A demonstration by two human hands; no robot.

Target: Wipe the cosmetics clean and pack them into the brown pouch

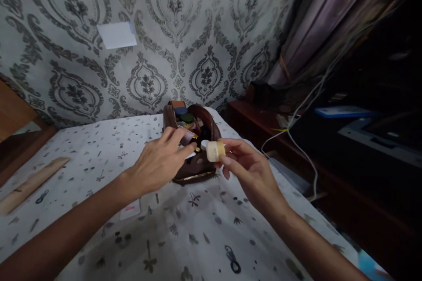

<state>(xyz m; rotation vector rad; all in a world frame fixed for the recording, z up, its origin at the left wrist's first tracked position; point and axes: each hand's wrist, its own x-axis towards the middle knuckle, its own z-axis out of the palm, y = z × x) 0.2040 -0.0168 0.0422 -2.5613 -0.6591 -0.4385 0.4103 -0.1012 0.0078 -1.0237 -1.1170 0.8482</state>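
A brown bag (196, 167) with a zip lies unfastened on the bed, packed with small items, among them a blue round lid (180, 111) and a dark green round lid (187, 117). My right hand (252, 164) pinches a small cream-and-yellow jar (216, 151) between thumb and fingers, at the bag's near right side. Just behind the jar shows a white round cap (204, 144). Over the bag's left edge reaches my left hand (163, 156), its thumb and fingers apart. A pale lilac item (187, 137) shows beside its fingertips; whether they touch I cannot tell.
The bed (178, 228) has a white patterned sheet. A white card (131, 210) lies near my left forearm, and a wooden slat (33, 182) at far left. White cables (305, 158) hang at the right by a dark red cabinet (245, 118). A patterned wall (178, 52) stands behind.
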